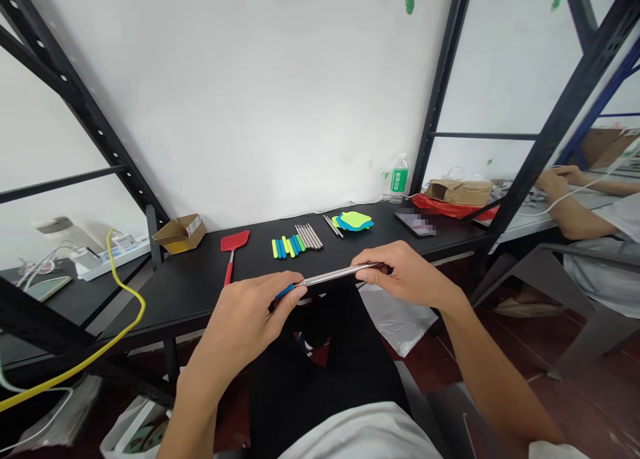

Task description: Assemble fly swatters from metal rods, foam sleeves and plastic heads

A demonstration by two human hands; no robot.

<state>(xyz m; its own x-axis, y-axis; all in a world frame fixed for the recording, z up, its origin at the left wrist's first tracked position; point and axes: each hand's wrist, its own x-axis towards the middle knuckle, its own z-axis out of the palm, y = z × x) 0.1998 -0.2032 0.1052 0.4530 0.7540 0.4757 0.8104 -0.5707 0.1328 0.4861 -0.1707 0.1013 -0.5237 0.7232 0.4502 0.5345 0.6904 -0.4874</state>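
Observation:
Above my lap, at the desk's front edge, both hands hold one slim metal rod [330, 276] lying nearly level. My left hand [257, 309] is closed around its blue grip [285, 291], most of which the fingers hide. The thumb and fingers of my right hand [400, 272] pinch the rod's other end. Beyond my left hand lies a red fly swatter [235, 241]. Farther in sits a row of yellow, blue and green grips [289, 247]. Beside them are several bare metal rods [309, 237], then two or more thin rods [333, 226] and a stack of yellow and blue swatter heads [354, 221].
The black desk [185, 285] carries a small cardboard box [180, 234], a phone [415, 223] and a water bottle [399, 179]. A yellow cable [143, 305] hangs at left. Black rack posts [545, 125] flank the desk. At right another person's arm [575, 205] reaches over a neighbouring table.

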